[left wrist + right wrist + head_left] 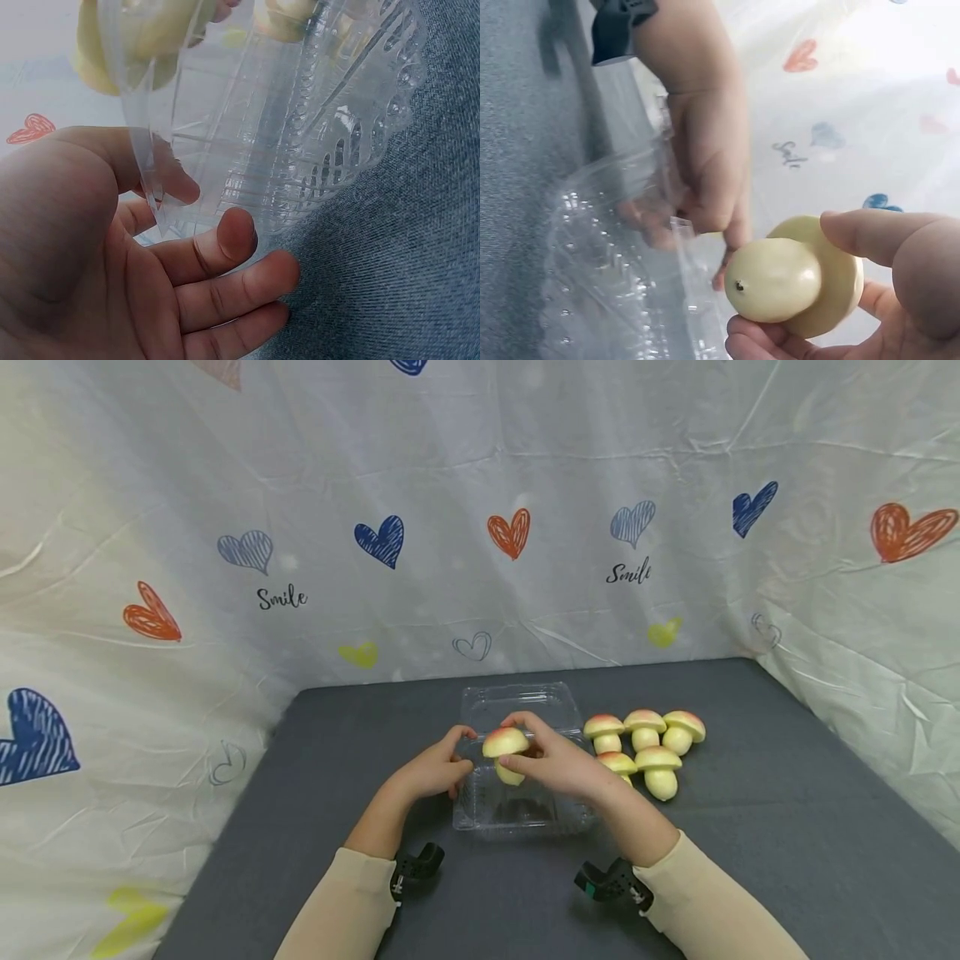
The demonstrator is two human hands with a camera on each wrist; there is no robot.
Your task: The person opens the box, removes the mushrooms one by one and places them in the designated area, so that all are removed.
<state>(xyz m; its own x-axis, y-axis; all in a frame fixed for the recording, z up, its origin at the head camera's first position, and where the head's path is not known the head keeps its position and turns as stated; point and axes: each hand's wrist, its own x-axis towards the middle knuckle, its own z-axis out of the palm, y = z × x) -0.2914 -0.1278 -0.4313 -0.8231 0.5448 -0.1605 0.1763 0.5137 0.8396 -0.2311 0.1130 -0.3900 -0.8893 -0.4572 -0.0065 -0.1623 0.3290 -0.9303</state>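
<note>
A mushroom-shaped piece with a red-tinged cream cap point(505, 742) is held in my right hand point(558, 762), above a clear plastic clamshell box point(480, 817). In the right wrist view its pale rounded stem point(769, 281) faces the camera, with thumb and fingers around the cap. My left hand point(427, 772) grips the box's left edge. The left wrist view shows the left thumb point(169, 176) behind the clear wall and the other fingers outside it. The box's lid point(517, 697) lies folded back at the far side.
Several more mushroom pieces point(645, 728) stand grouped on the dark table point(750, 860), right of the box. The right forearm partly covers one near piece point(617, 763). A white curtain point(450, 602) printed with hearts hangs behind the table and along its sides.
</note>
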